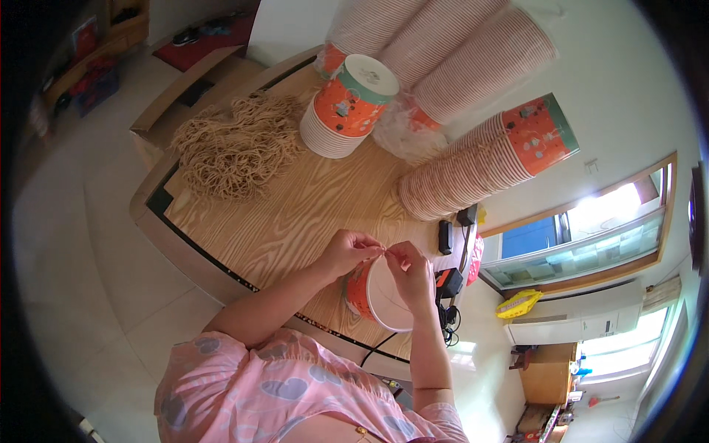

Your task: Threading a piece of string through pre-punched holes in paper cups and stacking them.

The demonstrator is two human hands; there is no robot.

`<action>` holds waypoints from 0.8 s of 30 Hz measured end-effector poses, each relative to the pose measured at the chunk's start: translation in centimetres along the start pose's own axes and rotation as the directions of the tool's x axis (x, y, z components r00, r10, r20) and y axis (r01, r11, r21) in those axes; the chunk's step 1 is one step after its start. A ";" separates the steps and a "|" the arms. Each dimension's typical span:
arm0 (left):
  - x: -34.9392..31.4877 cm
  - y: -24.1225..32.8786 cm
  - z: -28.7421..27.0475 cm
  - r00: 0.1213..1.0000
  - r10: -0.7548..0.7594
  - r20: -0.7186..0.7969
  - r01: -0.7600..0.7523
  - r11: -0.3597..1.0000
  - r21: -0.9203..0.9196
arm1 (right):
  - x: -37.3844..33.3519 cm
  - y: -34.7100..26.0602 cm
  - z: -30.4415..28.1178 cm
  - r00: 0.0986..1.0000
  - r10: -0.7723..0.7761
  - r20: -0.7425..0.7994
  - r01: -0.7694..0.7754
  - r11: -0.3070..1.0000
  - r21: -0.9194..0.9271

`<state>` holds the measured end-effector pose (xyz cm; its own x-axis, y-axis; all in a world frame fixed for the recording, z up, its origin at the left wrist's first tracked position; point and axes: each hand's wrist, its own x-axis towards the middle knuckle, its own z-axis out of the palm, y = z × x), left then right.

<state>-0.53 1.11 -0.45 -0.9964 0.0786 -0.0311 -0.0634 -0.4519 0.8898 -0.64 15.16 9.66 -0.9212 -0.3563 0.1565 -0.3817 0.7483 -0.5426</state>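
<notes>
A round paper tub (388,295) with an orange printed wall and a white rim lies tilted on the table close to my body. My left hand (348,252) and my right hand (410,272) meet at its upper rim. Fingertips of both hands are pinched together on a thin strand of twine, which is largely hidden by them. A faint line of it seems to run across the white of the tub. To the far left lies a tangled heap of tan twine (233,148).
A short stack of tubs (343,111) stands upside down behind the heap. A longer stack (480,162) lies at the right, strung with twine. Tall wrapped stacks (480,66) lean at the back. Black adapters (446,238) and cables (449,321) sit along the right edge.
</notes>
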 end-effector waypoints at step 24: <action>0.1 0.6 0.7 0.997 0.049 -0.053 -0.059 0.979 -0.195 | 0.1 -0.9 0.6 0.970 -0.199 -0.144 0.202 0.979 0.010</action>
<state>-0.60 1.51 0.40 -0.9999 0.0088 -0.0112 -0.0143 -0.6206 0.7840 -0.33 14.08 9.68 -0.8282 -0.4137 0.3780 -0.5591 0.6555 -0.5076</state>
